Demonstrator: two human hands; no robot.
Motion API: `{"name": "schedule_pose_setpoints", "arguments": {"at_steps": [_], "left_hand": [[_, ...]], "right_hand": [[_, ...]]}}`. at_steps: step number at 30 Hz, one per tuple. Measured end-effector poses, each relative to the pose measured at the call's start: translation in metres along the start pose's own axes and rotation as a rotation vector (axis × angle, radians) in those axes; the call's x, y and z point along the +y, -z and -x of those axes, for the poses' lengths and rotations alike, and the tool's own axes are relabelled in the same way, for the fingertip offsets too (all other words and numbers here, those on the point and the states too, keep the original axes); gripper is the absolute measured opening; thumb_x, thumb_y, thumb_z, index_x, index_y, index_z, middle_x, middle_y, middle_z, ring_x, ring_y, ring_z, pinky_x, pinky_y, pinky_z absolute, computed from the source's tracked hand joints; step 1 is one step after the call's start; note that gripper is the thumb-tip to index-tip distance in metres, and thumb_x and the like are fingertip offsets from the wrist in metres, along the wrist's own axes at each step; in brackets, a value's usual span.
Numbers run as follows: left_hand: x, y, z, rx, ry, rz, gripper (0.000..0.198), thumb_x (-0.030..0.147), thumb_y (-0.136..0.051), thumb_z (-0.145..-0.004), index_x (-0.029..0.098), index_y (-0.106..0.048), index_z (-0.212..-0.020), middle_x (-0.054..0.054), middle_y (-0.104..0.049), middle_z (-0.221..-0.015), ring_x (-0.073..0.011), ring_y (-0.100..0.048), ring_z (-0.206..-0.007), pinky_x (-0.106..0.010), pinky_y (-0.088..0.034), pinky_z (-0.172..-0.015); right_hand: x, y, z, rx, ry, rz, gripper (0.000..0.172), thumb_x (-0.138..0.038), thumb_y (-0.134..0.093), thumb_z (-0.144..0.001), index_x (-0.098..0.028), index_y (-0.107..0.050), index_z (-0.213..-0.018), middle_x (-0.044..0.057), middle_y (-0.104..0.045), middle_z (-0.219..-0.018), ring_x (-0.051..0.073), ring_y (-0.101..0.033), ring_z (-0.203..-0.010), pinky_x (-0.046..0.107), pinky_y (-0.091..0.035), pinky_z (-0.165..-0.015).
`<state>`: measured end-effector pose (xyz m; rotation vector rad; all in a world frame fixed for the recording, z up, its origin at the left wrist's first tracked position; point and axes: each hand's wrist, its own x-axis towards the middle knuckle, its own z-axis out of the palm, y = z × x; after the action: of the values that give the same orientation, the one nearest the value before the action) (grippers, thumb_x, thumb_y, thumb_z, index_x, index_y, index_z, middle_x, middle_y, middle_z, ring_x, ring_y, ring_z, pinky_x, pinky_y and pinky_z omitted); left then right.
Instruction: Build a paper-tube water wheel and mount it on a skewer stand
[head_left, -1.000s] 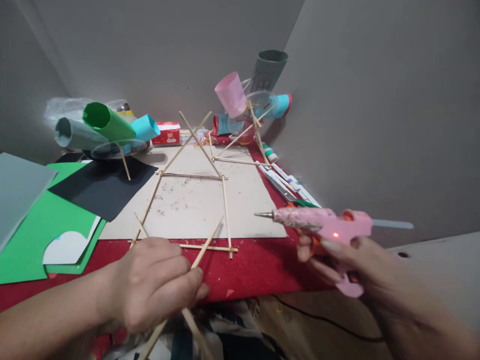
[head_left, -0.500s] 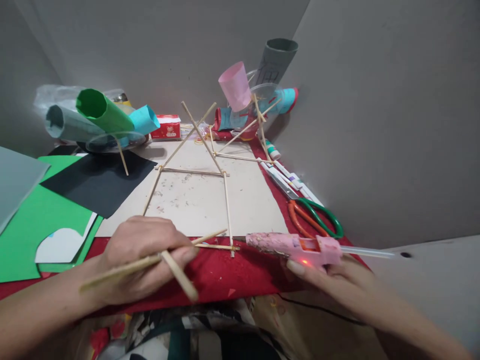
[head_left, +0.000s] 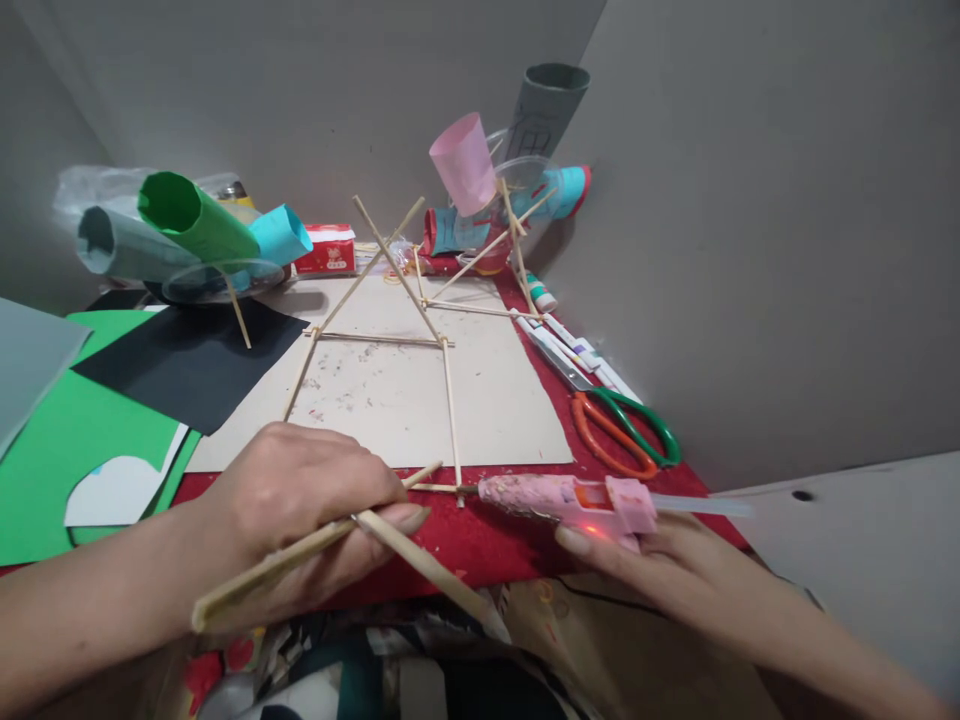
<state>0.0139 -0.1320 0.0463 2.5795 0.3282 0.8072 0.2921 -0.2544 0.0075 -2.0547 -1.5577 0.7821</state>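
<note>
My left hand is closed on joined wooden sticks, whose ends stick out toward me and past my fingers. A pink glue gun with a lit red light and a clear glue stick at its back is held in my right hand. Its nozzle is at the lower right corner of a stick frame; whether they touch I cannot tell. That frame has crossed sticks at its top and a crossbar, and stands over the pale board.
Scissors and markers lie at the right. Another stick structure with a pink paper cup is behind. At the left are black paper, green sheets and a green paper tube.
The glue gun has moved left, its nozzle nearer the frame's corner. The sticks in my left hand have turned, and one now reaches farther right and toward me. The view has shifted slightly.
</note>
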Motion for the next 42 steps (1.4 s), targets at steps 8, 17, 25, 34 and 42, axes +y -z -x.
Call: {"name": "schedule_pose_setpoints", "arguments": {"at_steps": [8, 17, 25, 34, 42], "left_hand": [[-0.004, 0.004, -0.002, -0.075, 0.098, 0.033, 0.022, 0.017, -0.052, -0.093, 0.017, -0.064, -0.076, 0.003, -0.060, -0.058, -0.0077, -0.051, -0.050, -0.019, -0.036, -0.051], [-0.011, 0.010, -0.030, -0.074, 0.441, 0.273, 0.033, 0.028, -0.053, -0.091, 0.015, -0.058, -0.061, 0.005, -0.048, -0.052, -0.0066, -0.040, -0.048, -0.018, -0.030, -0.045], [-0.024, 0.010, -0.049, -0.084, 0.517, 0.376, 0.034, 0.029, -0.060, -0.090, 0.015, -0.060, -0.058, 0.004, -0.055, -0.052, -0.0060, -0.044, -0.047, -0.016, -0.037, -0.046], [-0.026, 0.010, -0.057, -0.102, 0.563, 0.416, 0.028, 0.030, -0.063, -0.088, 0.015, -0.065, -0.064, 0.003, -0.060, -0.051, -0.0062, -0.046, -0.043, -0.017, -0.034, -0.041], [-0.034, 0.009, -0.056, -0.103, 0.528, 0.413, 0.025, 0.032, -0.063, -0.089, 0.014, -0.068, -0.072, 0.002, -0.062, -0.052, -0.0055, -0.047, -0.043, -0.015, -0.035, -0.041]], "right_hand": [[0.005, 0.006, -0.008, -0.166, 0.008, 0.029, 0.056, -0.069, -0.051, -0.081, -0.024, -0.052, -0.048, 0.000, -0.053, -0.050, 0.018, -0.049, -0.051, 0.030, -0.053, -0.062], [0.017, 0.003, -0.011, -0.171, 0.014, 0.068, 0.053, -0.066, -0.052, -0.082, -0.022, -0.062, -0.055, 0.001, -0.064, -0.060, 0.020, -0.059, -0.057, 0.027, -0.052, -0.052], [0.004, 0.004, -0.007, -0.157, -0.012, -0.057, 0.047, -0.064, -0.055, -0.082, -0.023, -0.067, -0.063, 0.001, -0.069, -0.069, 0.022, -0.065, -0.068, 0.029, -0.057, -0.073], [0.002, 0.002, -0.004, -0.110, -0.056, -0.090, 0.051, -0.066, -0.055, -0.081, -0.022, -0.063, -0.058, 0.000, -0.068, -0.067, 0.022, -0.064, -0.067, 0.028, -0.055, -0.069], [0.012, 0.006, -0.010, -0.200, 0.059, -0.019, 0.049, -0.064, -0.052, -0.086, -0.022, -0.074, -0.073, 0.003, -0.074, -0.076, 0.021, -0.068, -0.071, 0.027, -0.058, -0.068]]}}
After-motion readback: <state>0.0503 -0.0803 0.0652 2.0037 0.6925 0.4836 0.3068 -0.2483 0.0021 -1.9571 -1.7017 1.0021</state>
